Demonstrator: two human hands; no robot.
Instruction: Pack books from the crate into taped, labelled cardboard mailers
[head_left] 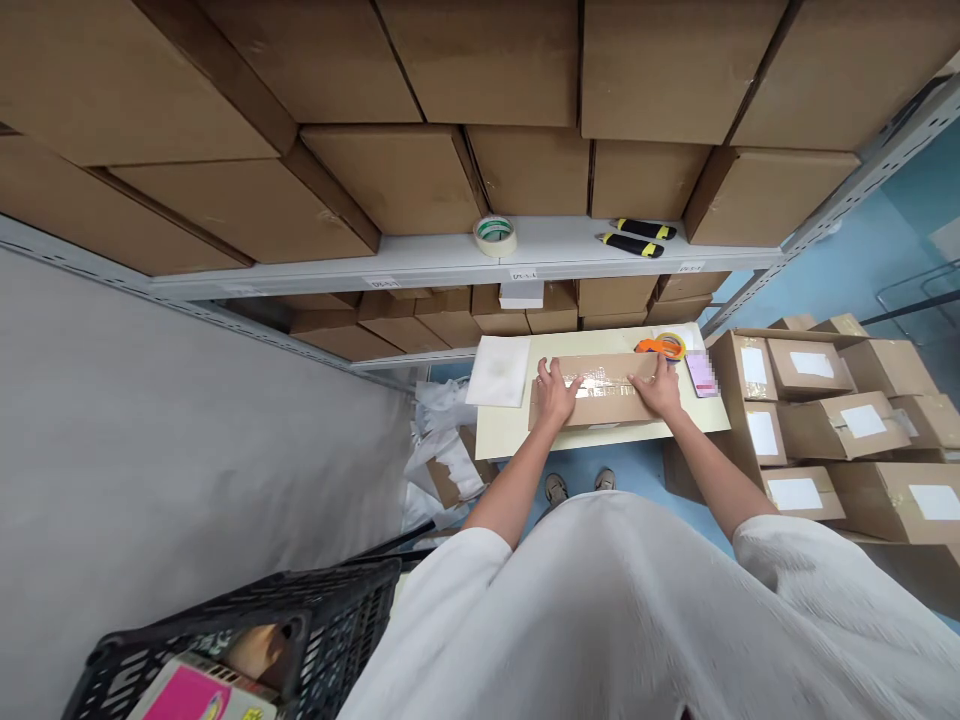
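My left hand (556,392) and right hand (658,388) are both open, palms down and fingers spread, pressing on top of a flat brown carton (592,391). Neither hand grips anything. The carton lies lengthwise between and under both hands, on a pale board (504,437), with its long side running from left to right. A strip of clear tape (601,384) runs along the carton top and passes under my fingers.

Just beyond my right hand, an orange tape dispenser (660,347) lies on the board, touching the far edge of the carton. To the right of that hand is a small pink item (702,373), too blurred to identify. To the left of my left hand, a white sheet (498,371) lies on the board, just beside the carton.

Farther right of my hands, open-flapped cartons (829,420) with white labels are stacked. Ahead of my hands, a shelf (420,270) holds a tape roll (495,236) and two black-and-yellow knives (636,238), with brown cartons above and below. Below my hands are my shoes (556,489). Behind and left of my left hand is a black crate (225,640)
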